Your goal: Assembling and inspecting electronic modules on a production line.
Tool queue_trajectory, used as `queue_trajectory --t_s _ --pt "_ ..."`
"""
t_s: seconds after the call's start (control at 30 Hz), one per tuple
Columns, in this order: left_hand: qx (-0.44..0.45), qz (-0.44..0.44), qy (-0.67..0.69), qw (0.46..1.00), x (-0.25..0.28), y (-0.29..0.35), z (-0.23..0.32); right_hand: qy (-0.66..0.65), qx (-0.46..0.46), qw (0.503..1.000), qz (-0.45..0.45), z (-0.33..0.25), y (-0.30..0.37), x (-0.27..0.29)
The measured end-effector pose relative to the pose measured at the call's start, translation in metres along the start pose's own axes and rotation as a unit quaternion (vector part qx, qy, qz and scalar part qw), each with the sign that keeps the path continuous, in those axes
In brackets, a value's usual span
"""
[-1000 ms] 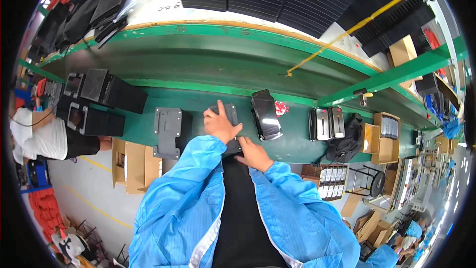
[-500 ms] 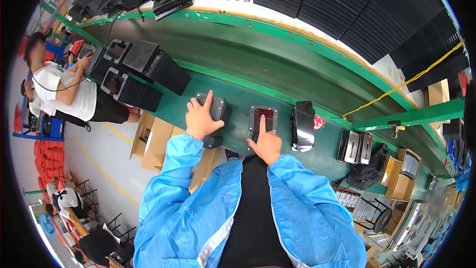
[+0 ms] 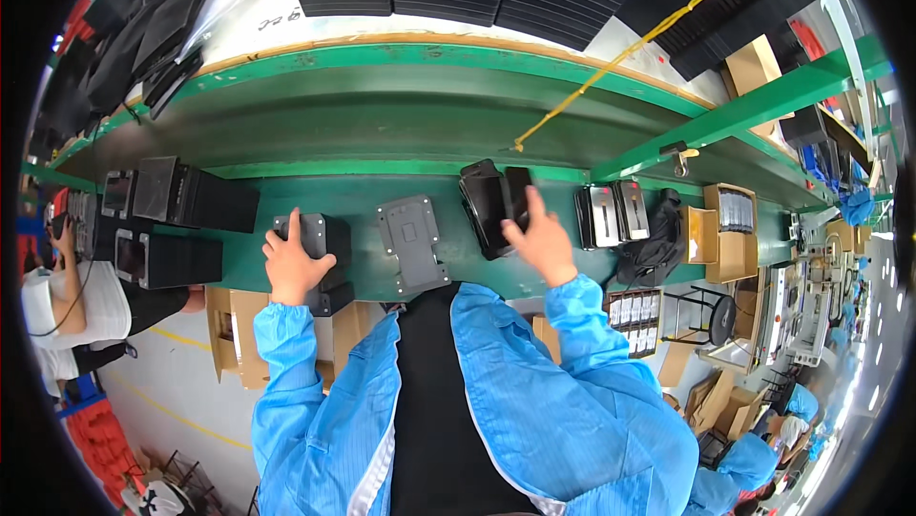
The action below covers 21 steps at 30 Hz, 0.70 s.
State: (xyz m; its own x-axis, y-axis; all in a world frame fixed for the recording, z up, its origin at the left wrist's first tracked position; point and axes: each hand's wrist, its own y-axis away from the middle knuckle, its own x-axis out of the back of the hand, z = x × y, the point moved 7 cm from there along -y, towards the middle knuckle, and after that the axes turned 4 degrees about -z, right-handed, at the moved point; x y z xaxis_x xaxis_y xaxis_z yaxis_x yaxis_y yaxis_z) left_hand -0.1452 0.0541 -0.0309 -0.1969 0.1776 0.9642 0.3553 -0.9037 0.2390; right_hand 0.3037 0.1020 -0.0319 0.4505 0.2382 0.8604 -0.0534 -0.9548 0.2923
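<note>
My left hand (image 3: 296, 266) rests open on a stack of dark grey plates (image 3: 333, 237), index finger stretched out and thumb apart. In front of me a flat grey plate (image 3: 408, 230) with screw holes along its edges and side notches lies on the green bench; neither hand touches it. To its right is a pile of glossy black panels (image 3: 485, 209). My right hand (image 3: 548, 247), slightly blurred, reaches over the pile's right side. Its fingers are apart, the index fingertip and thumb against a narrow black panel (image 3: 518, 193); any grip on it is not clear.
Black box-shaped stacks (image 3: 181, 258) stand on the left of the bench (image 3: 277, 194). Farther right are white-faced units (image 3: 603, 216), a black bag (image 3: 653, 241) and a cardboard box (image 3: 733, 230). A green post (image 3: 725, 120) and yellow cord (image 3: 625, 60) cross overhead. A person (image 3: 81, 297) stands left.
My view has turned right. My right hand has left the middle plate for the black panels. That plate's dark reddish window no longer shows; a plain grey face does. My left hand stays on its stack.
</note>
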Motion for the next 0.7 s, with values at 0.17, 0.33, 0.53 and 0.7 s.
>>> queue_trajectory --t_s 0.17,0.33,0.53,0.7 --pt "-0.204 0.256 -0.008 0.945 0.004 0.000 0.077 0.086 -0.142 0.986 0.006 0.157 -0.041 -0.056" --pt "-0.179 0.050 0.131 0.974 -0.032 0.015 0.128 0.029 -0.014 0.995 0.095 0.114 -0.032 -0.055" --pt "-0.081 -0.127 0.095 0.984 -0.073 0.027 0.157 0.069 0.024 0.996 0.053 -0.017 -0.038 -0.068" --pt "-0.079 -0.135 0.071 0.985 -0.102 0.031 0.161 0.072 -0.078 0.994 0.014 -0.003 -0.053 -0.082"
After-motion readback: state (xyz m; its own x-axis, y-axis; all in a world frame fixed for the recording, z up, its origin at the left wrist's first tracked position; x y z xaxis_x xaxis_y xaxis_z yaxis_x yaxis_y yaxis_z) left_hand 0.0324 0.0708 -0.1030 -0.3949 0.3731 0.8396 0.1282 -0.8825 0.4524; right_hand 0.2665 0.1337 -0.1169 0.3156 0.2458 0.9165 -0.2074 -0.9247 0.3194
